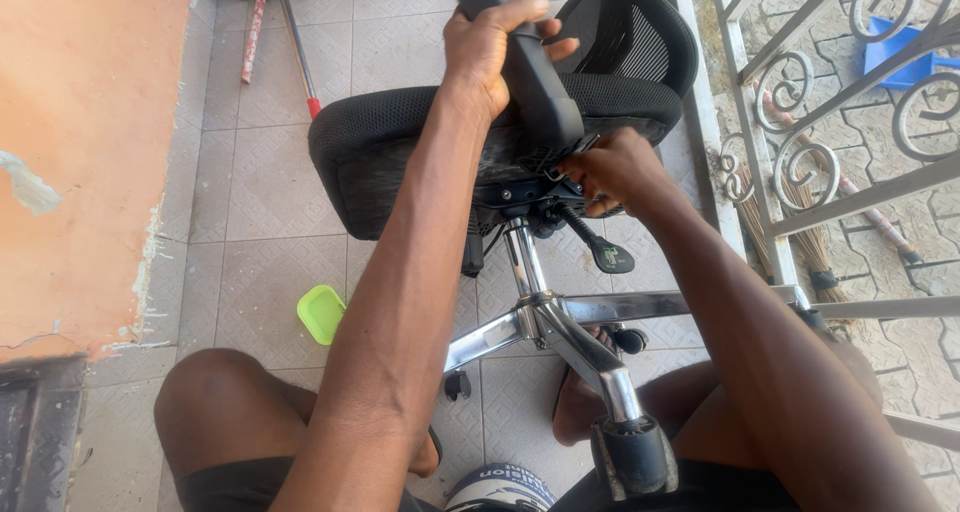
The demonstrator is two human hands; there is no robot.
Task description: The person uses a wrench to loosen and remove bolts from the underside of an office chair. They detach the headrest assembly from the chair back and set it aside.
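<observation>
A black mesh office chair [400, 152] lies tipped on its side on pale floor tiles [270, 232], chrome star base [560, 322] toward the person, between an orange wall [90, 152] and a scrolled metal railing [800, 152]. The left hand [495, 57] clamps the black armrest [535, 82]; the right hand [615, 170] pinches fittings beneath the seat.

One black office chair [400, 152] lies tipped at centre frame, with three castors [632, 455] visible on its chrome base. Two hands [490, 47] work on it. One green lid [321, 313] sits lower left, one broom [298, 42] upper left, one blue dustpan [905, 52] upper right.
</observation>
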